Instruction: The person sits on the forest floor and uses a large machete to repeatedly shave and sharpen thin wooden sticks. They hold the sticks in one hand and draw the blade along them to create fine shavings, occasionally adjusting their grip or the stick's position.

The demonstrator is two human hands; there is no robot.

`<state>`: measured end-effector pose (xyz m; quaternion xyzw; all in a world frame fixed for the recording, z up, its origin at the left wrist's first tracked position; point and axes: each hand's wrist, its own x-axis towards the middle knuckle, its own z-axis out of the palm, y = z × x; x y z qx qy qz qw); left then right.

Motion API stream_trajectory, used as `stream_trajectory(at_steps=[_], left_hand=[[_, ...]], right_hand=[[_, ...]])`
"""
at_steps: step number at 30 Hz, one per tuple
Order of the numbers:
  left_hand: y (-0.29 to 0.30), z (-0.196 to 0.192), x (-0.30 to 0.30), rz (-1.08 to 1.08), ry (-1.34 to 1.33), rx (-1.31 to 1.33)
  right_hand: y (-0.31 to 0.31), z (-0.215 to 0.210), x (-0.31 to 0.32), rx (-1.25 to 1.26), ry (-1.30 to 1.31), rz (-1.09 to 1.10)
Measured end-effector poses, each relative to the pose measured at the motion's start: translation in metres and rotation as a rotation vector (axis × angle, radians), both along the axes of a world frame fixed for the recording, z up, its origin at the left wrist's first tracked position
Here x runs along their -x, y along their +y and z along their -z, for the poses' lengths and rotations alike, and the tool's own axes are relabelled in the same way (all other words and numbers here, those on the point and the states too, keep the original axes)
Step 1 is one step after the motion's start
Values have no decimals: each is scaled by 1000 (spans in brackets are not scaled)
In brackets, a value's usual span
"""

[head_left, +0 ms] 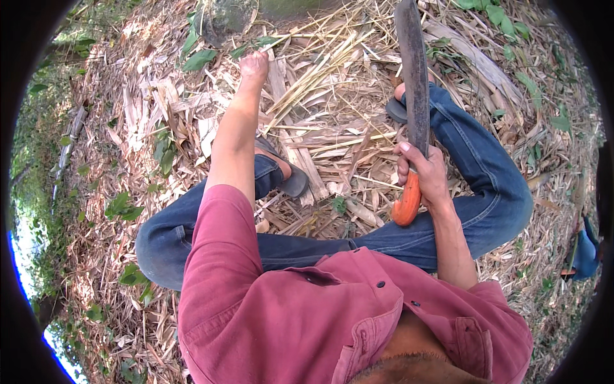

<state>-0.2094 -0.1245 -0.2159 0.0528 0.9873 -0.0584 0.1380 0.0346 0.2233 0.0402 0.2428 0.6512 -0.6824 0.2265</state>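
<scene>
My right hand [425, 173] is wrapped round a machete [412, 77] where its orange handle meets the dark, worn blade. The thumb lies along the base of the blade, which points forward, away from me. The curved end of the handle sticks out below the fist, above my thigh. My left arm is stretched forward, and my left hand [254, 66] is closed low over the litter, beside green leaves [199, 60] and pale straw-like strips [320, 77]. What its fingers hold, if anything, is hidden.
Dry leaves and split shavings [345, 150] cover the ground between my sandalled feet. A mossy grey stone or stump [281, 9] stands at the far edge. Green plants [121, 208] grow at left. A blue item [583, 253] lies at far right.
</scene>
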Motion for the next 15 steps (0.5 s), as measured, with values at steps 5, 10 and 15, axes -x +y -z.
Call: stream_trajectory(at_steps=[5,10,15], left_hand=[[20,1,-8,-33,302,-148],[28,6,1,-26,281,-125],[29,13,0,-81,361,-78]], right_hand=[[1,2,0,-62,27,-32],[4,4,0,-111,67,-91],[0,5,-2,-88,30,-57]])
